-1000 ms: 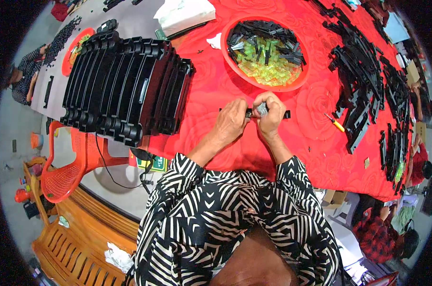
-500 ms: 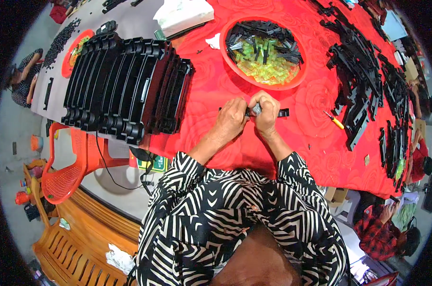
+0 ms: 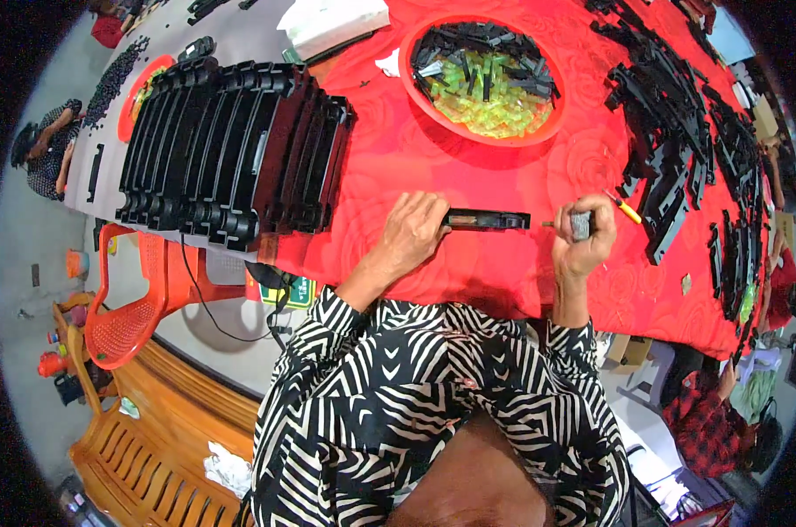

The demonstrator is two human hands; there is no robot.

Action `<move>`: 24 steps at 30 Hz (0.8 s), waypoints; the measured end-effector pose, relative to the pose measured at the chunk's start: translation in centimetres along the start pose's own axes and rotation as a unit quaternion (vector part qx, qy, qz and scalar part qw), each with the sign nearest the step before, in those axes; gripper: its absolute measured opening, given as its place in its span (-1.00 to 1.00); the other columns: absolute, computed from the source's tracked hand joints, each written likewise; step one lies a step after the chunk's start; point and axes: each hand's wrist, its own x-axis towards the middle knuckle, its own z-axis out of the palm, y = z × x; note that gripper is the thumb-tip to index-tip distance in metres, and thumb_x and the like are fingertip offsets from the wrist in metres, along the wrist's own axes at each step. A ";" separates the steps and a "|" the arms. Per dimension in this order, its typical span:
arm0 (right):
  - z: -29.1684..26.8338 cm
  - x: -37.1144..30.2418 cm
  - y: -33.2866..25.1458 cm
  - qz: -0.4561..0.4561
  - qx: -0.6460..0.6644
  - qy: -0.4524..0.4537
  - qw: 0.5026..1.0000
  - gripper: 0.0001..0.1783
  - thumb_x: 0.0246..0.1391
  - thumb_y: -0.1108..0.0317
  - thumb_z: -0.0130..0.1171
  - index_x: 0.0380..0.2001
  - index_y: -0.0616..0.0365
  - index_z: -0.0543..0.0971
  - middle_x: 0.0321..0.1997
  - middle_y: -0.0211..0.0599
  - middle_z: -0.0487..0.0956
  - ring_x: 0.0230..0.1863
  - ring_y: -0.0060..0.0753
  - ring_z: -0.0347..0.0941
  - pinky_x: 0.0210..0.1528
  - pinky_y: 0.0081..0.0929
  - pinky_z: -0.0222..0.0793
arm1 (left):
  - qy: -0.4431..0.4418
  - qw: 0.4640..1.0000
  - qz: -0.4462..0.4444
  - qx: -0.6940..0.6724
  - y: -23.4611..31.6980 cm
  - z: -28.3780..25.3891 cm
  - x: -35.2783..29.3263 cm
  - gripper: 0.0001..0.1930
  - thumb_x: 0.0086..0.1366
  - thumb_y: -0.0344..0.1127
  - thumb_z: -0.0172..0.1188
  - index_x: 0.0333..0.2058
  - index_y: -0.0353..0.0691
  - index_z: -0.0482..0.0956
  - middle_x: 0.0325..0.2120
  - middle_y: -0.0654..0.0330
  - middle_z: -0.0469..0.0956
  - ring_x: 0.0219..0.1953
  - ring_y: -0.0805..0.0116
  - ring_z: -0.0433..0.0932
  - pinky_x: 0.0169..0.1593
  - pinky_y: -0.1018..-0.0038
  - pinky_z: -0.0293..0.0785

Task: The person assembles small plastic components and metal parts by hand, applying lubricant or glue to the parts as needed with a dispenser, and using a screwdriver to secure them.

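Observation:
My left hand (image 3: pixel 412 232) grips the left end of a long black plastic part (image 3: pixel 495 220), which lies crosswise over the red tablecloth. A lighter brownish strip shows in the part's hollow. My right hand (image 3: pixel 584 237) is closed in a fist around a short tool with a grey handle (image 3: pixel 581 226). A thin tip sticks out of that fist toward the part's right end, with a gap between them. The exact kind of tool is hard to make out. Beyond both hands sits a red basin (image 3: pixel 495 139) of yellow-green translucent pieces and black pieces.
Stacked black plastic frames (image 3: pixel 231 149) stand at the left. Loose black strips (image 3: pixel 666 132) are heaped at the right, near a yellow-handled screwdriver (image 3: pixel 628 211). A white box (image 3: pixel 336 25) lies at the back. Red chairs (image 3: pixel 139 312) and a wooden bench (image 3: pixel 152 457) are lower left.
My right hand has moved right with the grey-handled tool, away from my left hand, uncovering the black part. My left hand has shifted slightly left and nearer me, still gripping the part.

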 end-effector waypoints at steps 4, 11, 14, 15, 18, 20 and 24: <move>0.2 -3.2 -0.7 0.026 -0.292 -0.020 0.956 -0.72 0.08 0.25 -0.06 -0.53 0.23 0.48 -0.72 -0.40 0.30 -0.77 -0.68 0.10 -0.71 -0.65 -0.04 | 0.015 1.000 0.025 -0.005 0.6 0.0 -0.3 -0.74 -0.03 -0.41 0.19 -0.31 -0.28 0.40 -0.27 0.07 0.43 -0.27 0.17 0.42 -0.21 0.31 0.31; 2.2 -4.8 2.8 -0.050 -0.553 -0.279 0.783 -0.80 -0.04 0.45 0.01 -0.30 0.11 0.53 -0.53 -0.06 0.52 -0.57 -0.09 0.47 -0.56 -0.23 0.37 | 0.003 0.997 0.065 0.033 0.2 0.4 -0.6 -0.87 -0.01 -0.37 0.13 -0.42 -0.21 0.48 -0.27 0.08 0.42 -0.27 0.20 0.41 -0.19 0.32 0.30; 2.6 -4.4 3.0 -0.004 -0.586 -0.313 0.747 -0.84 -0.03 0.42 0.01 -0.32 0.09 0.50 -0.59 -0.11 0.50 -0.60 -0.08 0.46 -0.60 -0.24 0.36 | -0.012 0.999 0.046 0.018 0.3 0.3 -0.3 -0.87 -0.01 -0.37 0.14 -0.43 -0.21 0.48 -0.29 0.11 0.42 -0.28 0.20 0.40 -0.23 0.32 0.29; 2.7 -4.3 2.8 -0.002 -0.587 -0.312 0.747 -0.84 -0.03 0.42 0.01 -0.32 0.09 0.50 -0.59 -0.11 0.50 -0.60 -0.08 0.46 -0.60 -0.24 0.36 | -0.014 0.999 0.046 0.017 0.3 0.4 -0.2 -0.87 -0.01 -0.37 0.14 -0.43 -0.21 0.48 -0.29 0.11 0.42 -0.28 0.20 0.40 -0.23 0.32 0.29; 2.8 -4.0 2.2 0.052 -0.611 -0.315 0.725 -0.83 -0.03 0.45 0.03 -0.31 0.11 0.53 -0.52 -0.07 0.50 -0.53 -0.06 0.47 -0.54 -0.26 0.36 | -0.010 0.999 0.039 0.003 0.6 0.7 0.1 -0.87 -0.02 -0.38 0.14 -0.43 -0.20 0.48 -0.30 0.14 0.43 -0.28 0.20 0.39 -0.26 0.32 0.28; 2.6 -4.3 2.2 0.051 -0.584 -0.301 0.752 -0.84 -0.02 0.41 0.04 -0.32 0.09 0.52 -0.53 -0.06 0.50 -0.53 -0.07 0.48 -0.55 -0.25 0.35 | -0.019 0.999 0.021 -0.016 0.7 0.7 0.2 -0.87 -0.02 -0.39 0.15 -0.43 -0.21 0.48 -0.32 0.14 0.43 -0.28 0.19 0.39 -0.27 0.32 0.28; 2.5 -4.7 3.1 0.098 -0.644 -0.340 0.678 -0.79 -0.05 0.37 0.06 -0.27 0.00 0.51 -0.61 -0.10 0.50 -0.58 -0.05 0.46 -0.58 -0.19 0.35 | -0.019 0.999 0.035 -0.009 0.8 0.2 0.1 -0.87 -0.03 -0.41 0.15 -0.43 -0.21 0.48 -0.33 0.14 0.43 -0.28 0.18 0.39 -0.28 0.32 0.28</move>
